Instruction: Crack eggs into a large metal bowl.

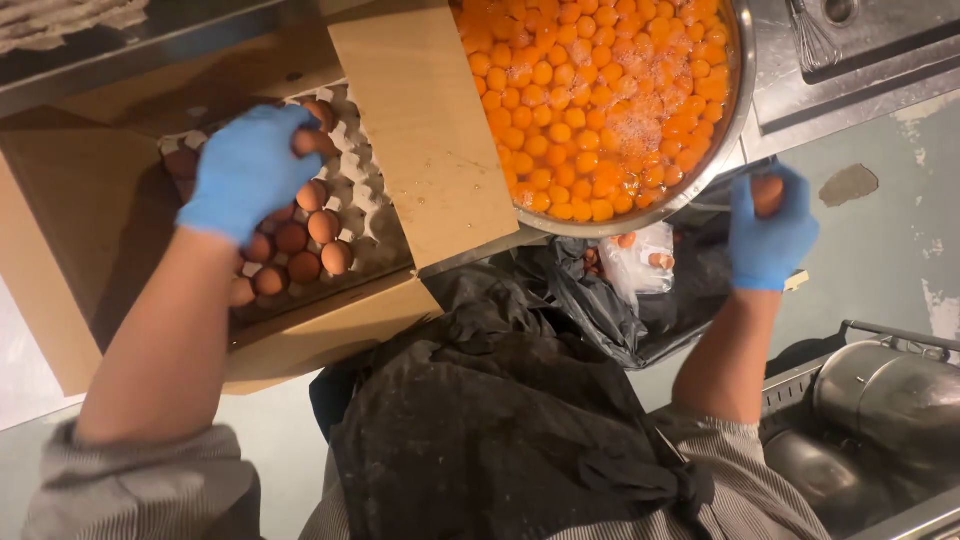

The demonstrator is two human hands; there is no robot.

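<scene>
Blue-gloved left hand point(245, 170) grips a brown egg point(311, 142) over the egg tray point(360, 175) at upper left, while the right hand point(768, 230) clasps another egg point(768, 193) beside the metal bowl point(735, 120) of yolks point(590, 90).

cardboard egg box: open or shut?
Open. The cardboard box has its flap folded back, exposing the egg tray; the left hand reaches inside.
</scene>
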